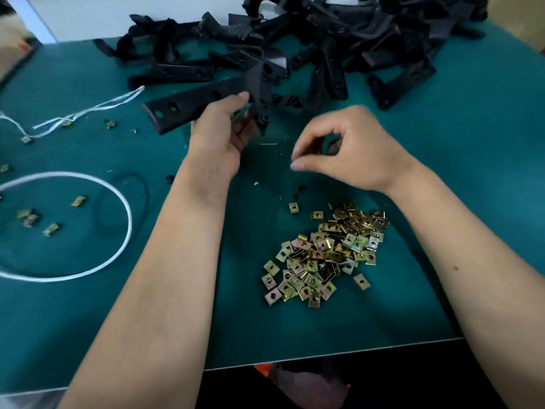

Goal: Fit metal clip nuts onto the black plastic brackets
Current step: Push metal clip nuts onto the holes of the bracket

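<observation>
Black plastic bracket is held up off the green worktop by the left hand, fingers closed round its mid part, prob. so its edge is presented for a clip. Clip-nut pile is kept just below the bracket, w/in easy reach. Right hand is poised beside the bracket, above the pile, wrist bent, thumb & fingers curled into a narrow pinch; whether a nut is pinched can't be told (blur). Spare bracket heap lies beyond the bracket.
</observation>
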A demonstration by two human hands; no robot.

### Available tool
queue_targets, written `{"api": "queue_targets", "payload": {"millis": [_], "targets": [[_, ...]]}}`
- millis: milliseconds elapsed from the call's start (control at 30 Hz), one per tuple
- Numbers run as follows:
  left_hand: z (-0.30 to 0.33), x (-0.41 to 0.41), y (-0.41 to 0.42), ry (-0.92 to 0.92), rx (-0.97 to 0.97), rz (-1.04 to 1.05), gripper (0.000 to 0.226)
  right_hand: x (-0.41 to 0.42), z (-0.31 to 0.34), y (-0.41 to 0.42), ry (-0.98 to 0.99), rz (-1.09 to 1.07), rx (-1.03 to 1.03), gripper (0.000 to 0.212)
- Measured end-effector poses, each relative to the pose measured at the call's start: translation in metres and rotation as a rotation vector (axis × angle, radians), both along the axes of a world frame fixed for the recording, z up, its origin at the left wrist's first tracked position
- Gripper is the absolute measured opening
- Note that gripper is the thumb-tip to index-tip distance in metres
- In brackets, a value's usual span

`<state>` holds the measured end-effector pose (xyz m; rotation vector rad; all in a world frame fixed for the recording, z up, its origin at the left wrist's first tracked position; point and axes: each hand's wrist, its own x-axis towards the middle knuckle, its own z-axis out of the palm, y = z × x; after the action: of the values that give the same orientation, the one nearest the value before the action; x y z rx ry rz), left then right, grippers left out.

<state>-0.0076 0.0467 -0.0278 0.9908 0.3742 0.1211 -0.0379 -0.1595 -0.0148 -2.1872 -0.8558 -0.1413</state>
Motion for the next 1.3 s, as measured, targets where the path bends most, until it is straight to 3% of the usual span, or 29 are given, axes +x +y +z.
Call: {"api": "queue_targets", "payload": {"millis": [100,200,333,433,567,633,833,1033,1300], "targets": [[-0.003,0.001,0.004,0.000,-0.105,0.057,0.014,-0.008,0.000,0.001,0.209,0.172,-0.085,0.014],[0.001,-0.002,0.003,-0.047,-0.200,0.060,0.014,-0.009,0.002,0.002,0.286,0.239,-0.200,0.019],[0.007,-0.007,-0.001,-0.073,-0.318,0.026,0.042,-0.012,0.000,0.005,0.308,0.247,-0.294,0.021],[0.007,-0.011,-0.007,-0.067,-0.368,-0.013,0.028,-0.014,0.000,0.007,0.288,0.221,-0.304,0.015],[0.007,-0.014,-0.016,-0.063,-0.391,-0.069,0.024,-0.015,-0.003,0.014,0.141,0.130,-0.270,0.007],[0.007,-0.015,-0.020,-0.056,-0.395,-0.082,0.022,-0.014,-0.006,0.017,0.132,0.057,-0.157,0.009],[0.006,-0.019,-0.032,0.003,-0.441,-0.068,0.013,-0.007,-0.012,0.020,0.514,-0.141,0.558,0.009],[0.004,-0.020,-0.039,-0.005,-0.356,-0.085,0.030,-0.002,-0.017,0.019,0.604,-0.236,0.647,0.013],[0.001,-0.021,-0.048,0.022,-0.144,-0.024,0.031,-0.008,-0.011,0.024,0.594,-0.182,0.742,0.021]]}}
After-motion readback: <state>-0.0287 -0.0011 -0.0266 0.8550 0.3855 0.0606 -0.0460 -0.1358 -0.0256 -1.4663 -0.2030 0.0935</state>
